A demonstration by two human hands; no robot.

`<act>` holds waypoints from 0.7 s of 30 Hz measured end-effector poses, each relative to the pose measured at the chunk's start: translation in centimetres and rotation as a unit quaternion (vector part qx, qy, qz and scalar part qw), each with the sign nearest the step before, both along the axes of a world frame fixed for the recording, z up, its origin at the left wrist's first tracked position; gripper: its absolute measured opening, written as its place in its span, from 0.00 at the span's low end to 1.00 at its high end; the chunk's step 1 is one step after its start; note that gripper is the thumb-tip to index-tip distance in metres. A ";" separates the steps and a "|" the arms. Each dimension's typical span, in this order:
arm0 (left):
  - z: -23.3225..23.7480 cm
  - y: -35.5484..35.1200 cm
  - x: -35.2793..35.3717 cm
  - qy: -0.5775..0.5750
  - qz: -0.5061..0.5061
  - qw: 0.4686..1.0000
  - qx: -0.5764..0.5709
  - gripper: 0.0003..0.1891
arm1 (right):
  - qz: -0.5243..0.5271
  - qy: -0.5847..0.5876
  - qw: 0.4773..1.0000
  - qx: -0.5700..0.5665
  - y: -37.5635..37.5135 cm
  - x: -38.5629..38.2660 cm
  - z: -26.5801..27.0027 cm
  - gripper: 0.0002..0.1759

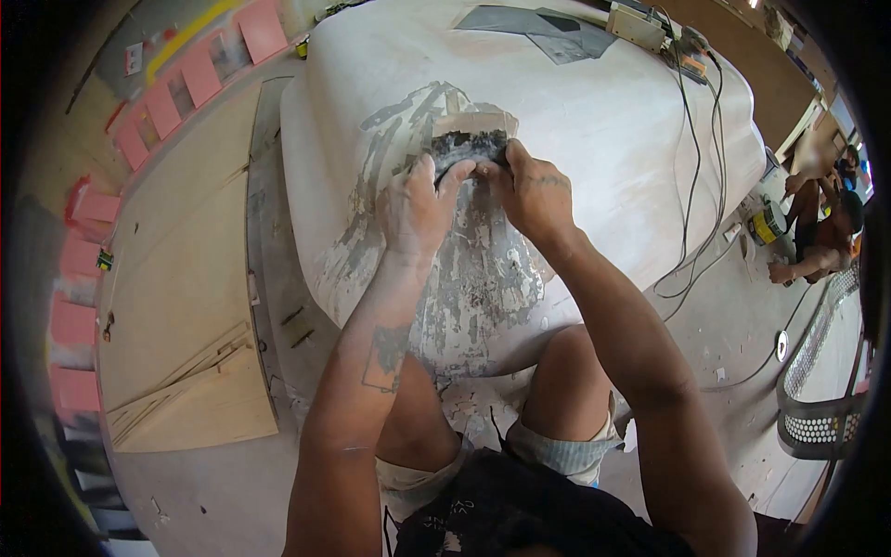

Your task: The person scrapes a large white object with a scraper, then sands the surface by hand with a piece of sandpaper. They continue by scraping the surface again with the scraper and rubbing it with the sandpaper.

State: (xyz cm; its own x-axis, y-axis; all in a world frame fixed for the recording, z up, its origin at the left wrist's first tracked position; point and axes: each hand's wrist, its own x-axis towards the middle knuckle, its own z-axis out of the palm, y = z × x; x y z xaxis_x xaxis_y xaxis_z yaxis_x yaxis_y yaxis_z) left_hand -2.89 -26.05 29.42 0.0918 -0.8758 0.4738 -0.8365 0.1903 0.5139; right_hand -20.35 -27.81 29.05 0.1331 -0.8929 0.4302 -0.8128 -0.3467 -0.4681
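Observation:
Both hands grip a worn piece of sandpaper point(470, 145), tan along its far edge and blackened nearer me. My left hand point(413, 206) pinches its left side with thumb and fingers. On the right side, my right hand point(538, 193) is closed round the corner, and the two thumbs nearly meet at the near edge. The sandpaper rests against a patchy grey-and-white filler area point(473, 297) on a large rounded white body point(603, 167). Part of the sandpaper is hidden under my fingers.
Dark sheets point(557, 35) lie on the far top of the body, near an orange-and-black power tool point(691, 58). Cables point(719, 176) hang down its right side. Plywood point(176, 278) lies left. A person point(821, 227) crouches right, near a bucket point(767, 226) and perforated metal piece point(817, 429).

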 end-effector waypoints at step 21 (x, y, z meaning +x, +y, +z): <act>0.5 -0.2 -0.9 -0.001 -0.024 0.998 -0.064 0.29 | 0.001 -0.025 0.999 0.039 0.0 -0.9 -0.1 0.22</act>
